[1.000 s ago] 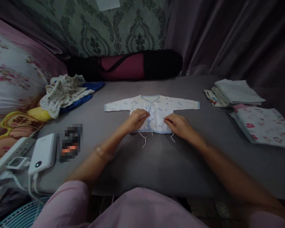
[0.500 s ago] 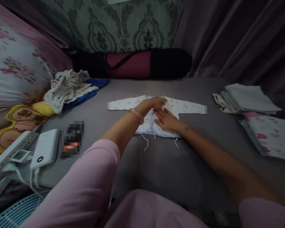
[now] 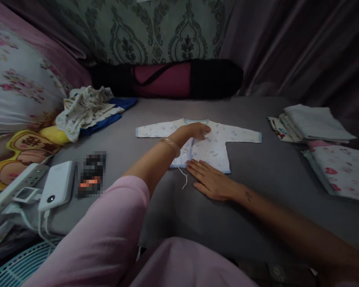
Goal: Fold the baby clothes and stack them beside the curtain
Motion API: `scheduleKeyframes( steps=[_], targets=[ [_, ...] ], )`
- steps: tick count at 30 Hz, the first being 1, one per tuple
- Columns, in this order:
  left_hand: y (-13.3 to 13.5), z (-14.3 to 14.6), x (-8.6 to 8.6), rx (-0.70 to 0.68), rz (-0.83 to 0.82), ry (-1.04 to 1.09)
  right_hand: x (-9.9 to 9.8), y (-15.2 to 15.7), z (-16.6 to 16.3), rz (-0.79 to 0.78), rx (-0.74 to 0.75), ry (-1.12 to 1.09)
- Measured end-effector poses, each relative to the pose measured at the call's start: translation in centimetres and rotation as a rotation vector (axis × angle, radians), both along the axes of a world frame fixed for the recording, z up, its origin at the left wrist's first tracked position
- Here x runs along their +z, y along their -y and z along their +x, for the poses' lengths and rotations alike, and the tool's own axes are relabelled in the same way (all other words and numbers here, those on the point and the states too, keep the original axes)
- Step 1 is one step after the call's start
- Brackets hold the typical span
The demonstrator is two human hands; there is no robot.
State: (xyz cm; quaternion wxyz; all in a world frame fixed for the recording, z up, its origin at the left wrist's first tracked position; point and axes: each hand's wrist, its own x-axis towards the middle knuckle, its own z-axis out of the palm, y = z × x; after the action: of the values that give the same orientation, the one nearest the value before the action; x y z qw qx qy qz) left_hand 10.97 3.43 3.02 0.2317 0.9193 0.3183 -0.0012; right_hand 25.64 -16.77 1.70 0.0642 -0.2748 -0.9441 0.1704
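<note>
A white baby shirt (image 3: 214,148) with pale blue prints and blue trim lies spread out, front up, both sleeves stretched to the sides. On its chest rests my left hand (image 3: 197,130), open, its fingers pointing right and partly hidden by the back of the hand; a bangle circles that wrist. My right hand (image 3: 214,181) lies flat and open, fingertips on the blue lower hem and the palm on the sheet below it. A white tie string (image 3: 184,179) hangs out from the hem, between my forearm and my right fingers.
Folded cloths (image 3: 314,121) and a heart-print folded piece (image 3: 344,171) lie at right. Crumpled clothes (image 3: 88,109) are at back left. A white power bank (image 3: 56,185) and power strip (image 3: 24,185) sit at left. A long black-and-maroon bag (image 3: 167,79) lies along the wall.
My right hand has slid down toward me, from the shirt's front to its lower hem, uncovering the printed panel. My left hand has stayed on the chest.
</note>
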Motion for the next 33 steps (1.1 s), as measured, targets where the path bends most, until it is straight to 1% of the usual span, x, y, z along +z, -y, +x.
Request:
scheduleKeyframes(
  steps=[2, 4, 6, 7, 9, 10, 12, 15, 17, 19, 22, 24, 27, 30, 33],
  targets=[
    [0.1, -0.7, -0.3, 0.027, -0.059, 0.107, 1.1, 1.2, 0.0, -0.085, 0.029, -0.023],
    [0.0, -1.8, -0.5, 0.075, -0.096, 0.246, 2.4, 1.6, -0.1, -0.198, 0.06, -0.055],
    [-0.3, -3.5, -0.6, 0.128, -0.082, 0.343, 3.4, 0.9, -0.4, -0.292, 0.069, -0.107],
    [-0.5, -4.5, -0.7, 0.153, -0.061, 0.361, 3.6, 0.0, -0.7, -0.303, 0.056, -0.142],
    [-0.9, -6.5, -0.9, 0.2, -0.011, 0.346, 3.4, -2.6, -1.5, -0.235, -0.008, -0.207],
    [-1.1, -7.5, -1.1, 0.227, 0.012, 0.321, 3.0, -4.2, -2.1, -0.158, -0.057, -0.229],
    [-1.5, -9.0, -1.5, 0.28, 0.047, 0.277, 1.9, -7.4, -3.4, -0.023, -0.107, -0.202],
    [-1.9, -10.5, -2.1, 0.316, 0.035, 0.25, 0.2, -11.4, -5.6, 0.102, -0.07, -0.103],
    [-2.2, -11.0, -2.3, 0.317, 0.001, 0.233, -0.6, -12.9, -6.9, 0.164, -0.042, -0.062],
    [-2.3, -11.3, -2.4, 0.317, -0.022, 0.21, -1.3, -13.7, -7.8, 0.204, -0.065, -0.04],
    [-2.2, -11.9, -2.7, 0.321, -0.025, 0.204, -2.1, -14.1, -8.3, 0.209, -0.133, 0.008],
    [-2.2, -12.3, -2.8, 0.305, -0.03, 0.216, -2.3, -13.9, -8.2, 0.195, -0.139, 0.045],
    [-2.4, -12.7, -2.9, 0.247, -0.045, 0.24, -2.1, -12.9, -8.0, 0.176, -0.087, 0.065],
    [-3.1, -12.9, -2.9, 0.199, -0.052, 0.236, -1.7, -11.3, -7.8, 0.174, -0.013, 0.032],
    [-3.5, -12.8, -3.1, 0.183, -0.046, 0.217, -1.2, -9.7, -7.5, 0.18, 0.025, -0.003]
  ],
)
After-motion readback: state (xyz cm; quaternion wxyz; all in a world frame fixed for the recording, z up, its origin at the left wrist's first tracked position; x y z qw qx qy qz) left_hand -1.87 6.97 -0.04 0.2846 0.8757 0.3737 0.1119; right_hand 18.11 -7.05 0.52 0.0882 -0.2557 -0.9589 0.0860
